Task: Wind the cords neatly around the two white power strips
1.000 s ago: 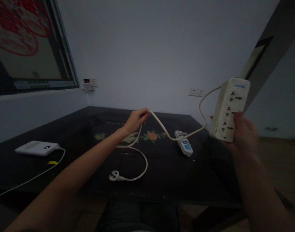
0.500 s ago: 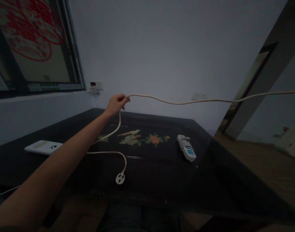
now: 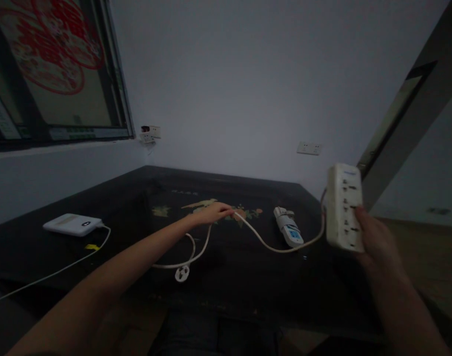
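Observation:
My right hand (image 3: 377,240) grips a white power strip (image 3: 344,207) by its right side and holds it up over the table's right side, its sockets facing me. From the strip's left side a white cord (image 3: 261,241) sags across to my left hand (image 3: 214,213), which pinches it above the middle of the table. Beyond my left hand the cord drops and loops on the tabletop, partly behind my forearm. Its plug (image 3: 182,273) lies near the front, pins showing. Just behind the sagging cord rests a second power strip (image 3: 288,228), with its grey cord wrapped round it.
The black table (image 3: 233,291) has painted flowers and a bird. A white power bank (image 3: 73,224) with a thin cable (image 3: 55,273) and a yellow tag (image 3: 92,246) lies at the left. Wall sockets (image 3: 309,148) and a loose socket box (image 3: 147,137) are on the back wall.
My left hand has come down and right with the cord. My right hand has entered view holding the power strip. The cord, stretched out to the right before, now sags between my hands.

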Demonstrator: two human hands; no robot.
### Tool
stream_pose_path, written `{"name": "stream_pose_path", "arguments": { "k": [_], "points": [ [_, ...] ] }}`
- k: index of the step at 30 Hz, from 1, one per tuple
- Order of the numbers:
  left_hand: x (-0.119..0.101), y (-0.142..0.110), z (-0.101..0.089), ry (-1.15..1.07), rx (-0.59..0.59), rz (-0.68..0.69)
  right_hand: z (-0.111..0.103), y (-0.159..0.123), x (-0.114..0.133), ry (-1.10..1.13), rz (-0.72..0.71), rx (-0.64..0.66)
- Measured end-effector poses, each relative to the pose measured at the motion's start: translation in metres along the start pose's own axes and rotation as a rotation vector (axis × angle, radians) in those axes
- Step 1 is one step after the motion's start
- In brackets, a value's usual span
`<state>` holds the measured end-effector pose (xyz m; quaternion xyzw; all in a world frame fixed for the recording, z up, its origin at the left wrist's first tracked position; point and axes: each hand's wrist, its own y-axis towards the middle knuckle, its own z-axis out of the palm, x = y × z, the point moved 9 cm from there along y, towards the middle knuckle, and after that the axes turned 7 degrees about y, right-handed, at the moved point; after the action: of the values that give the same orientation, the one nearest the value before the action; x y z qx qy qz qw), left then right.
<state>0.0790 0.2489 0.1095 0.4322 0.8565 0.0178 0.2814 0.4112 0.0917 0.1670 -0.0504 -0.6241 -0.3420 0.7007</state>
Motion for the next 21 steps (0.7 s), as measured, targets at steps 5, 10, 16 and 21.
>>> {"name": "stream_pose_path", "arguments": {
  "k": [5, 10, 16, 21],
  "points": [
    [-0.002, -0.003, 0.026, 0.141, -0.002, -0.015, 0.083, -0.045, -0.041, 0.24, 0.32, 0.069],
    [-0.028, -0.035, -0.016, -0.052, -0.379, -0.006, 0.146, -0.068, -0.06, 0.335, 0.33, 0.225],
    [-0.049, -0.05, 0.001, -0.721, -0.2, -0.068, 0.22, -0.084, -0.071, 0.339, 0.186, 0.377],
    [-0.017, -0.065, 0.001, -1.005, -0.368, -0.249, 0.261, -0.087, -0.072, 0.096, -0.091, 0.437]
  ]
}}
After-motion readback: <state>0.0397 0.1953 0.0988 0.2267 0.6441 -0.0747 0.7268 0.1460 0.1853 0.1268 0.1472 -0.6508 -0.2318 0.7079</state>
